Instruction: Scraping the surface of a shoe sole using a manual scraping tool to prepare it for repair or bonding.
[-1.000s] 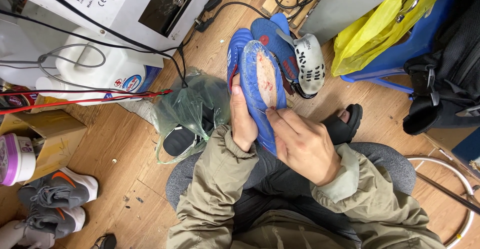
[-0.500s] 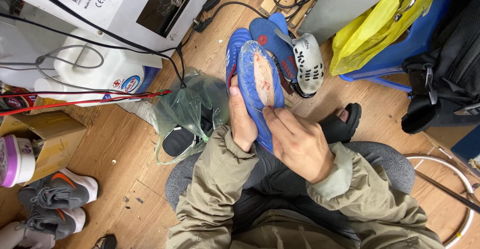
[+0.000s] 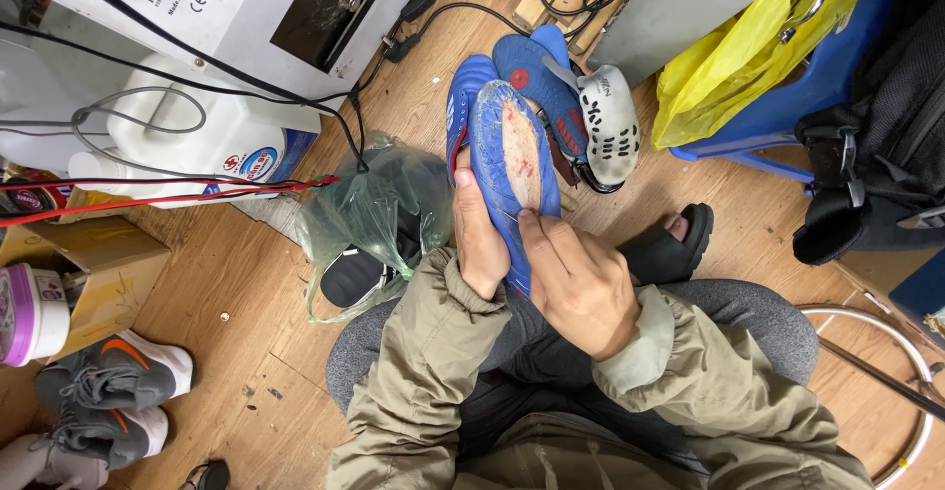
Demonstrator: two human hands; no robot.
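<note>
Blue synthetic material forms the shoe (image 3: 512, 170) that is being held sole-up over the lap, toe pointing away from the wearer of the camera; a pale, worn patch is showing along the middle of its sole. The shoe is being gripped along its left edge by the left hand (image 3: 479, 239), whose fingers are being wrapped closed around the side. The right hand (image 3: 581, 278) is being pressed against the heel end of the sole, its fingers drawn together at a point on the surface; whether a small tool is being pinched there cannot be told. Both forearms are being covered by olive jacket sleeves (image 3: 433, 372). Just beyond the held shoe, a second blue shoe (image 3: 543, 77) and a white studded sole (image 3: 610, 121) are being kept on the wooden floor (image 3: 246, 283). A translucent green plastic bag (image 3: 369, 219) containing a black sandal is lying to the left, touching the knee. A black slide (image 3: 669, 244) is being worn on the foot at right. Grey sneakers (image 3: 108, 382) are resting well apart at lower left, and a yellow bag (image 3: 738, 47) is hanging at upper right.
</note>
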